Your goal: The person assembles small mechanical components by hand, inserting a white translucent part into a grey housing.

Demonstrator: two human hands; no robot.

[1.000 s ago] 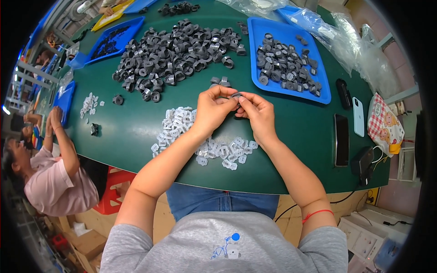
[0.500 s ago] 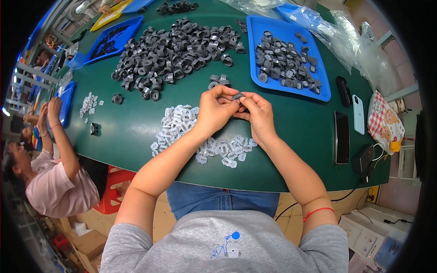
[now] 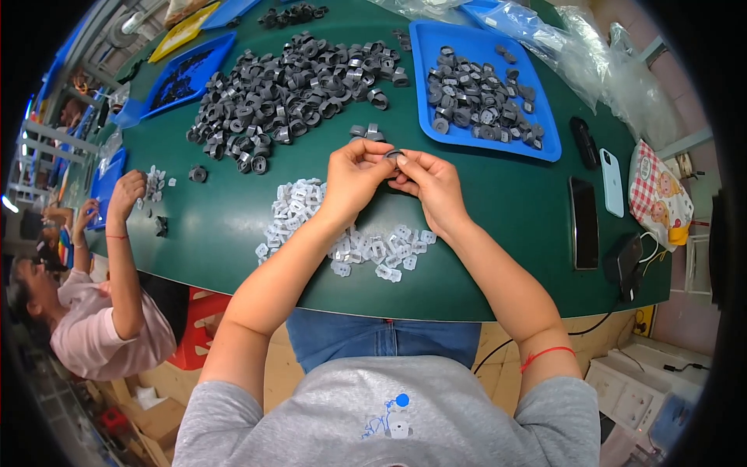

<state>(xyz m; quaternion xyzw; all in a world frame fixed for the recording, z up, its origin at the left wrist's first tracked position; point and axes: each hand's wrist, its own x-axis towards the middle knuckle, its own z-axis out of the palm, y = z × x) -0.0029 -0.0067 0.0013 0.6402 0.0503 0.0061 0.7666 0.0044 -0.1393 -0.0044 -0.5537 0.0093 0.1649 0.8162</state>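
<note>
- Centrally, a dark grey ring (image 3: 394, 153) sits pinched above the tabletop (image 3: 218, 210), between thumbs and fingertips; what lies inside it is hidden.
- Both hands are closed narrowly on it, the left hand (image 3: 352, 179) from one side and the right hand (image 3: 433, 191) from the other, probably because so small a part needs steadying from two sides.
- Under and beside the forearms lie white pieces (image 3: 294, 208), loose and close to the body, which presumably keeps them within a short reach.
- Just beyond the fingers stand a few spare rings (image 3: 366, 132), apart from the large heap (image 3: 296, 93), perhaps so they are easier to pick up singly.
- To the right, a blue tray (image 3: 467, 40) holds more grey parts; its raised rim likely stops them mixing with the heap.
- Farther right, a black phone (image 3: 582, 222) and a pale phone (image 3: 611, 183) lie well apart from the parts.
- Leftward, a co-worker's hand (image 3: 131, 188) is near another small white pile (image 3: 158, 180).
</note>
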